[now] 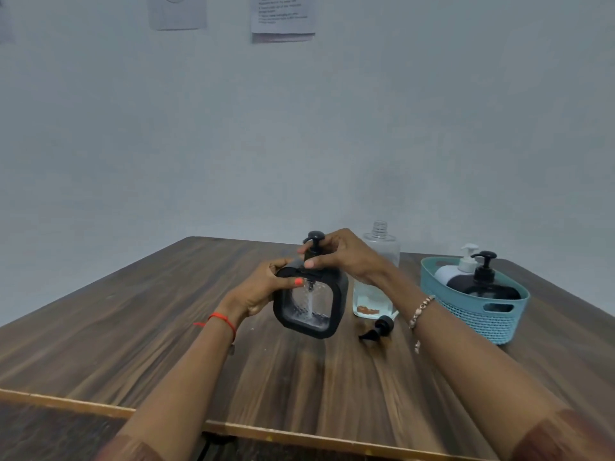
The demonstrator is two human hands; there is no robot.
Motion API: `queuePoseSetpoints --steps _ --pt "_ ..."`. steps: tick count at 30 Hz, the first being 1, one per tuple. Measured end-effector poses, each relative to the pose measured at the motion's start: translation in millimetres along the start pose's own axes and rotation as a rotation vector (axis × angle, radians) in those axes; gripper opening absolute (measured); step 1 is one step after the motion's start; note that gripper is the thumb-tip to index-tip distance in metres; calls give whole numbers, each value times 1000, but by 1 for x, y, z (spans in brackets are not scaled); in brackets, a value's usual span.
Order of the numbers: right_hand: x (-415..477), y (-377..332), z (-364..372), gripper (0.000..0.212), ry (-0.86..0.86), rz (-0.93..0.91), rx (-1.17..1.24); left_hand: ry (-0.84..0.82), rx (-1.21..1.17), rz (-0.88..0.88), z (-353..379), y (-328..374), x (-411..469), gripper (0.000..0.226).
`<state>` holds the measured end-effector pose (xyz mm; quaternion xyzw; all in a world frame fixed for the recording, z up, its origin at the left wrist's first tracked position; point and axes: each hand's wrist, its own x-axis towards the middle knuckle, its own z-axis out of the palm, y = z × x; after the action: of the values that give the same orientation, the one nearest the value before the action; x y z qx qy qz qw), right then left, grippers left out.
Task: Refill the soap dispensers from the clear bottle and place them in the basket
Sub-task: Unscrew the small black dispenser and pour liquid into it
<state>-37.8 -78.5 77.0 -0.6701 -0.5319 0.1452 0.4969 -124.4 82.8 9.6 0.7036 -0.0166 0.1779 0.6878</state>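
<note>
Both bare forearms reach forward and converge ahead of the body. The left grip point(266, 289) curls round the dispenser's point(336, 304) upper corner, with the thumb laid across its front. The right grip point(339, 254) sits slightly higher and pinches the pump point(316, 235) between thumb and curled fingers.

At the centre of the tabletop point(159, 327) is a dispenser point(307, 306) — the bottle point(372, 299) just right of it, slightly farther. A loose pump cap point(381, 327) lies near-side of the bottle. Farther right, the basket point(472, 319) holds two more dispensers point(482, 287).
</note>
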Motion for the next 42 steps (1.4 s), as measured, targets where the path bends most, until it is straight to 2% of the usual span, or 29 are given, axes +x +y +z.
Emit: queuePoseSetpoints --steps 3,5,7,10,12,14,17,20,23,25,28,30,35,38,40,42 --pt "1 2 -13 41 -49 33 200 19 -19 -17 3 -2 1 39" --pt "1 5 -16 47 -1 38 315 69 -34 -19 4 -2 3 35" --pt "1 10 -16 44 89 59 345 110 -10 -22 5 -2 7 32" --pt "0 10 -10 37 186 78 328 163 33 -26 8 -1 13 22" --pt "-2 9 -5 36 233 71 190 186 35 -17 12 -1 14 21" --pt "-2 9 -1 48 259 87 12 182 39 -3 15 -1 14 22" --pt "-1 12 1 60 320 124 -17 176 38 0 17 -1 12 26" --pt "0 13 -5 68 292 166 205 184 25 -5 17 0 10 27" --pt "1 19 -9 64 207 162 399 196 26 -5 17 1 11 27" --pt "0 18 -6 56 217 151 325 211 28 0 18 1 11 26" --pt "-1 16 1 51 342 168 7 216 29 9 19 1 12 24" --pt "1 14 2 50 402 173 -106 223 32 10 21 1 12 23" --pt "1 8 -3 35 323 171 -1 248 43 3 18 -4 9 20" --pt "0 7 2 32 299 152 -133 250 49 6 19 -4 9 20" --pt "1 9 8 39 330 164 -287 255 59 9 20 -3 9 20" --pt "1 8 10 35 379 159 -328 253 68 5 21 -2 9 22"
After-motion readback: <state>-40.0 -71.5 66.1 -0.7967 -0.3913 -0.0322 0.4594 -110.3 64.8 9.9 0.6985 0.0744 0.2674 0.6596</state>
